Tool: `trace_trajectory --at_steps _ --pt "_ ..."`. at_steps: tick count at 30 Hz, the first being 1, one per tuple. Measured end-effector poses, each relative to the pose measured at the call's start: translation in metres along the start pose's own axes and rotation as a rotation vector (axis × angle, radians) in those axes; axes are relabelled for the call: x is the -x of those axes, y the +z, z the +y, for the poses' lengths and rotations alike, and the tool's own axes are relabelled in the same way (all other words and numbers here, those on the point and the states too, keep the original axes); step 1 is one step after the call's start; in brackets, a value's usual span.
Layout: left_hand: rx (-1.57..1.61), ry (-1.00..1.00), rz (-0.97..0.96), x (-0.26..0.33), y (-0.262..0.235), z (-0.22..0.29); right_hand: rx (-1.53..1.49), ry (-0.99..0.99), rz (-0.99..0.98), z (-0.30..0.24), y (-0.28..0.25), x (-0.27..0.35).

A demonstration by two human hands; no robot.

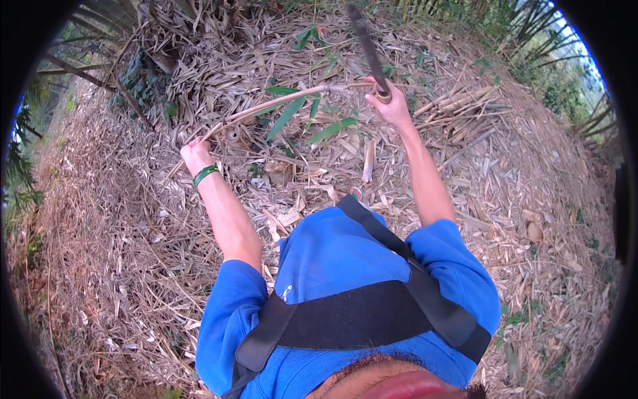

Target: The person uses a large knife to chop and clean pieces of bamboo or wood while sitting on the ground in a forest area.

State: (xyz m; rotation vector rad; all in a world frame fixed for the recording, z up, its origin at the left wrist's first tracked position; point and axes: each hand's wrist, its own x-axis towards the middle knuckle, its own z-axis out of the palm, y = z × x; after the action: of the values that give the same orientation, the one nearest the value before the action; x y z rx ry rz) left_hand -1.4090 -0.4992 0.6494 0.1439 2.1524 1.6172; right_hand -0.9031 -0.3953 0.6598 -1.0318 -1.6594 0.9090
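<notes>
- A person in a blue shirt point(332, 259) crossed by black harness straps point(352, 316) stands on ground thick with dry bamboo leaves and husks point(133, 266), both bare forearms stretched forward.
- The left hand point(195, 154), a green band point(205, 175) on its wrist, has its grip closed around the near end of a thin, pale bamboo stem point(266, 108); the stem runs up and to the right, with a few green leaves point(286, 116) hanging off it.
- The right hand point(389, 100) is raised, its grip wrapped tight on the handle of a long dark blade point(365, 43). The blade points up and away and is blurred; its tip is hard to make out against the litter.
- The far end of the stem lies just beside the right hand; whether the two touch cannot be told.
- Cut pale bamboo lengths point(458, 103) lie in a loose bundle on the ground to the right of the raised hand.
- A small red and green object point(357, 193) near the person's chest is mostly hidden by the shirt.
- Green fronds point(531, 40) at the rim are bent and cut off by the dark lens edge.
</notes>
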Motion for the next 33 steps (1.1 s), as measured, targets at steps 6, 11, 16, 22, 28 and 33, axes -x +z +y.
trace_trajectory --at_steps 6,11,16,22,28,33 --pt "-0.998 0.994 0.047 -0.057 -0.034 -0.054 0.869 -0.266 -0.106 -0.026 -0.011 0.005" --pt "-1.181 0.768 -0.069 -0.068 -0.030 -0.054 0.063 0.137 -0.368 -0.015 -0.018 0.022" --pt "-1.052 1.155 -0.015 -0.026 -0.029 -0.049 -0.335 0.254 -0.293 -0.046 -0.018 0.033" --pt "-0.924 0.750 0.075 -0.039 0.000 -0.068 -0.505 0.214 -0.158 -0.087 -0.014 0.016" --pt "-0.992 0.441 -0.114 0.034 0.043 -0.084 -0.467 0.125 -0.138 -0.125 -0.030 0.002" --pt "-0.113 -0.387 -0.221 0.079 0.099 -0.099 -0.603 0.097 -0.098 -0.134 -0.030 -0.007"
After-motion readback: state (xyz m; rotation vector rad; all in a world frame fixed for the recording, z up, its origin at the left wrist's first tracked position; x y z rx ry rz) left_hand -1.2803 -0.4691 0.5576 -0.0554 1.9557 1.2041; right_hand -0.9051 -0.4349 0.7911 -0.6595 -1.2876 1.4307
